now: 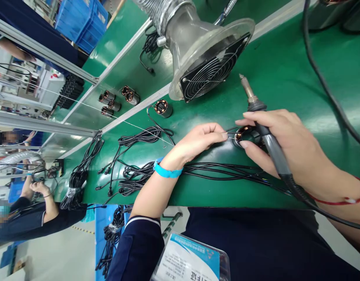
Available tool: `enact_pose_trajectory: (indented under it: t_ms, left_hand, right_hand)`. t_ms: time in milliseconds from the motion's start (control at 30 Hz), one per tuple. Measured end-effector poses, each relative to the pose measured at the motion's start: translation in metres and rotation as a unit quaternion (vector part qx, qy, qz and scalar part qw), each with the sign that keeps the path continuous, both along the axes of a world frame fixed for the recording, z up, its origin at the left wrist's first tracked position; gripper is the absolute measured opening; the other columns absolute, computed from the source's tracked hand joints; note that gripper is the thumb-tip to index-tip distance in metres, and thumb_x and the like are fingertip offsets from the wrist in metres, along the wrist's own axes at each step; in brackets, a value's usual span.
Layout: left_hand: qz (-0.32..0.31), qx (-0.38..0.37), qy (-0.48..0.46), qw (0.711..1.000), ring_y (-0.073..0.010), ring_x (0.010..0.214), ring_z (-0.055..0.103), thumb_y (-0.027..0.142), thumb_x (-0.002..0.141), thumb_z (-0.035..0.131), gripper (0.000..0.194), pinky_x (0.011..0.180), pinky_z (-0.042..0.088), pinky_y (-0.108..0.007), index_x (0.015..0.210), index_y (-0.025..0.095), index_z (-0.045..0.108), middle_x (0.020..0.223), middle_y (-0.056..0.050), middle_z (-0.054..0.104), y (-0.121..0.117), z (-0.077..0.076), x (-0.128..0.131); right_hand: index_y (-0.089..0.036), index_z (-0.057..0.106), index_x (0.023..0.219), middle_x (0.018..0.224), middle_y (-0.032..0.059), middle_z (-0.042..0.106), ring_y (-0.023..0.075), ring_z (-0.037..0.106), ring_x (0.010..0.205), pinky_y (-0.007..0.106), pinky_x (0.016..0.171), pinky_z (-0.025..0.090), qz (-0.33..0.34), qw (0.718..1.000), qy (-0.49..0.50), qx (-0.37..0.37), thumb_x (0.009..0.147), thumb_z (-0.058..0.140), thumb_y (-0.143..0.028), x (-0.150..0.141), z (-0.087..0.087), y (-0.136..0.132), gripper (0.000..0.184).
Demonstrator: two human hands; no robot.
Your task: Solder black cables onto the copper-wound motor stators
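Observation:
My right hand is closed around a soldering iron, its metal tip pointing up and away from me. The thumb and fingers of that same hand also grip a motor stator with copper windings, partly hidden behind the iron and fingers. Beside it, my left hand pinches a thin dark wire close to the stator's rim. Whether the wire touches the windings cannot be made out. Black cables run across the green bench below both hands.
A fume extraction hood with a fan grille hangs ahead. Another stator with leads stands left of it; several more stand beyond the rail. Coiled cables lie on the left. A co-worker sits at far left.

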State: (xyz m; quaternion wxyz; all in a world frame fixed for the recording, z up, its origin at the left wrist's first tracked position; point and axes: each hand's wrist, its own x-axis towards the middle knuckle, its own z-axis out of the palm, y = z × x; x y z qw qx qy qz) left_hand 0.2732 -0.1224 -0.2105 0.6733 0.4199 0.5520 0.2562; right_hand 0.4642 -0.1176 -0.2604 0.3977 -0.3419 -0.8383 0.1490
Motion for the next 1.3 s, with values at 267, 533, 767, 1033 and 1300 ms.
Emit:
enact_pose_trajectory:
  t_ms: [267, 533, 767, 1033, 1300]
  left_hand:
    - [0.0, 0.029, -0.013, 0.999, -0.0004, 0.051, 0.032, 0.036, 0.068, 0.075, 0.036, 0.05, 0.024, -0.018, 0.064, 0.01, 0.05, 0.055, 0.006, 0.043, -0.004, -0.004, 0.011]
    - [-0.013, -0.004, -0.026, 1.0, -0.0004, 0.048, 0.033, 0.024, 0.073, 0.068, 0.02, 0.047, 0.024, -0.018, 0.069, 0.01, 0.054, 0.056, 0.005, 0.045, -0.002, 0.003, 0.006]
    - [-0.002, 0.002, -0.026, 1.0, 0.0005, 0.048, 0.032, 0.03, 0.074, 0.071, 0.025, 0.048, 0.027, -0.017, 0.07, 0.009, 0.059, 0.057, 0.005, 0.047, -0.005, -0.001, 0.009]
    - [-0.13, -0.002, -0.046, 0.99, -0.0033, 0.057, 0.048, 0.038, 0.082, 0.059, 0.029, 0.054, 0.039, -0.018, 0.08, 0.008, 0.06, 0.07, -0.001, 0.058, -0.005, -0.011, 0.008]
    - [-0.086, 0.2, 0.31, 0.925, -0.0077, 0.07, 0.047, 0.029, 0.086, 0.045, 0.024, 0.066, 0.034, -0.022, 0.075, 0.012, 0.058, 0.073, 0.001, 0.058, -0.002, 0.02, -0.01]
  right_hand:
    - [-0.016, 0.043, 0.125, 0.104, 0.0052, 0.06, 0.0211, 0.053, 0.093, 0.036, 0.077, 0.04, 0.021, 0.998, 0.001, 0.054, 0.089, 0.048, -0.026, -0.005, -0.003, 0.001, 0.038]
    - [-0.021, 0.04, 0.13, 0.104, 0.0024, 0.062, 0.019, 0.055, 0.094, 0.035, 0.079, 0.043, 0.004, 1.0, 0.02, 0.02, 0.089, 0.05, -0.028, -0.002, 0.0, 0.001, 0.043]
    - [-0.02, 0.042, 0.126, 0.099, 0.0015, 0.062, 0.0177, 0.055, 0.088, 0.034, 0.076, 0.042, 0.002, 0.999, 0.003, 0.042, 0.091, 0.047, -0.03, -0.001, -0.002, 0.002, 0.037]
    - [-0.017, 0.047, 0.116, 0.086, 0.0003, 0.06, 0.0132, 0.054, 0.077, 0.03, 0.076, 0.042, -0.05, 0.996, 0.015, 0.068, 0.09, 0.051, -0.021, -0.005, 0.0, 0.0, 0.026]
    - [-0.016, 0.049, 0.12, 0.095, 0.0032, 0.063, 0.016, 0.058, 0.081, 0.03, 0.071, 0.046, -0.066, 0.993, 0.031, 0.088, 0.088, 0.054, -0.023, 0.001, 0.006, 0.003, 0.033]
